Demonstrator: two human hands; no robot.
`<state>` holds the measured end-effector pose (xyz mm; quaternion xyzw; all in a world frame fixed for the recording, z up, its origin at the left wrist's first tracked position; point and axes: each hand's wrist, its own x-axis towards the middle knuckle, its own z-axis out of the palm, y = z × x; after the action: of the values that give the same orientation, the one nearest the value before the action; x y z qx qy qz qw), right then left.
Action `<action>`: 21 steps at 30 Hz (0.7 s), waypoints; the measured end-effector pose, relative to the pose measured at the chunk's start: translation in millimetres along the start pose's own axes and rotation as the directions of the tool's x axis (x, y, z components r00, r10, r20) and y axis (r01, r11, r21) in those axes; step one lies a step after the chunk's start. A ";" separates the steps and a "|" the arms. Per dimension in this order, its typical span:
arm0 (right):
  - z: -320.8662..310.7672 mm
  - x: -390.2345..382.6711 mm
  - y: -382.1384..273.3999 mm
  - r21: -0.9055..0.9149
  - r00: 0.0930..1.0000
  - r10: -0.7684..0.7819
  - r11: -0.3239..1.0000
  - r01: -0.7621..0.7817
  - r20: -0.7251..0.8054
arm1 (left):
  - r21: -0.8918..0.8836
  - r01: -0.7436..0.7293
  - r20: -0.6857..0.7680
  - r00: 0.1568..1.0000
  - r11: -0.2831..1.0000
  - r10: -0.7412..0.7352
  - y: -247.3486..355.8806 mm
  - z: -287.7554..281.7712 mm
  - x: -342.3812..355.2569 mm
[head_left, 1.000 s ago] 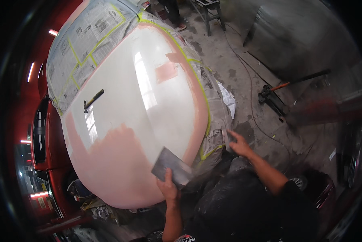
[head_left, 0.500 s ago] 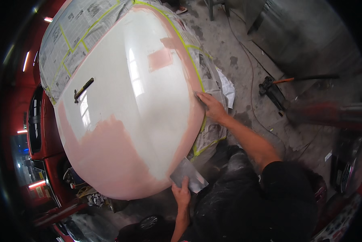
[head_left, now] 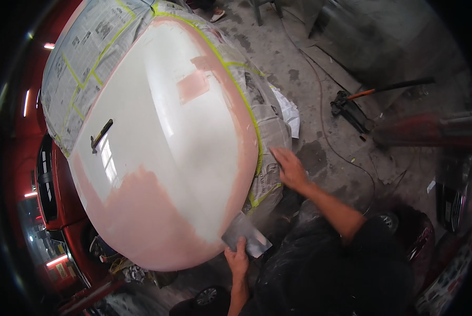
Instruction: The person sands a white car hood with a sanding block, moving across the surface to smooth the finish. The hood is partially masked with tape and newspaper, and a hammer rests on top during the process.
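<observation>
A car hood [head_left: 143, 131] has white paint with large pink patches and a pink band along its edges. My left hand [head_left: 238, 255] grips a flat grey sheet [head_left: 246, 234] at the hood's near right edge. My right hand [head_left: 290, 168] has its fingers stretched out over the newspaper masking [head_left: 270, 126] just right of the hood, with nothing visible held; whether it touches the paper I cannot tell. A hammer [head_left: 101, 136] lies on the left part of the hood.
Taped newspaper covers the windshield area [head_left: 83, 58]. A red vehicle [head_left: 75, 239] stands at the left. A floor jack [head_left: 351, 113] with a long handle and a hose [head_left: 325, 121] are on the concrete floor at right. A person's foot [head_left: 217, 15] shows at the top; a stool [head_left: 257, 16] stands beside it.
My right hand went forward onto the hood's right pink edge, then moved back and right, off it. My left hand with the sheet shifted right and down. The view has shifted.
</observation>
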<state>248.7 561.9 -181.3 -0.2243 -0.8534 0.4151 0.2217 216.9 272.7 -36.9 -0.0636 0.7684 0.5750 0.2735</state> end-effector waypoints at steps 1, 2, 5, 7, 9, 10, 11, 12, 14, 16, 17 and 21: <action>-3.5 27.7 9.7 0.026 0.998 -0.017 1.000 0.015 0.053 | 0.027 -0.017 0.018 1.000 0.999 0.017 -2.1 1.0 0.9; -3.2 54.6 19.0 0.053 0.993 -0.035 0.998 0.030 0.110 | 0.052 -0.032 0.033 0.999 0.998 0.030 -5.3 2.3 1.9; 11.1 124.8 35.8 -0.084 0.984 -0.149 0.984 0.157 0.094 | 0.106 -0.029 0.090 0.996 0.994 0.020 -2.0 9.6 5.7; 19.3 150.7 35.6 -0.122 0.985 -0.117 0.984 0.133 0.127 | 0.123 -0.007 0.121 0.993 0.992 -0.008 -0.9 10.3 5.6; 25.6 153.9 35.8 -0.086 0.973 -0.037 0.995 0.058 0.229 | 0.144 0.003 0.155 0.988 0.990 -0.025 0.9 8.5 6.4; 28.0 154.3 36.9 -0.071 0.961 -0.001 0.997 0.021 0.278 | 0.147 -0.001 0.149 0.989 0.989 -0.021 3.5 9.0 7.6; 35.1 146.3 43.0 -0.054 0.971 -0.019 0.998 0.032 0.239 | 0.151 -0.002 0.143 0.989 0.989 -0.019 7.1 9.3 6.8; 45.9 132.5 50.7 -0.038 0.980 -0.035 0.998 0.043 0.196 | 0.156 -0.005 0.140 0.990 0.988 -0.017 9.2 8.0 7.0; 54.0 110.2 41.1 -0.021 0.988 0.001 1.000 0.003 0.153 | 0.175 -0.021 0.151 0.988 0.984 -0.006 2.5 -0.2 12.3; 56.7 82.3 13.0 -0.016 0.983 0.106 0.994 -0.104 0.148 | 0.190 -0.021 0.169 0.986 0.982 -0.012 0.3 -6.7 16.9; 61.8 69.2 5.7 -0.028 0.987 0.111 0.994 -0.108 0.120 | 0.202 -0.017 0.185 0.982 0.979 -0.021 4.8 -8.4 19.5; 85.8 20.1 -15.8 -0.133 0.987 0.152 0.980 -0.145 0.043 | 0.136 0.005 0.206 0.978 0.991 -0.033 9.8 -12.0 26.9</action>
<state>181.0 512.2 -212.5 -0.2903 -0.8648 0.3802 0.1525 186.1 270.8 -39.6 0.0080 0.7721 0.5226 0.3615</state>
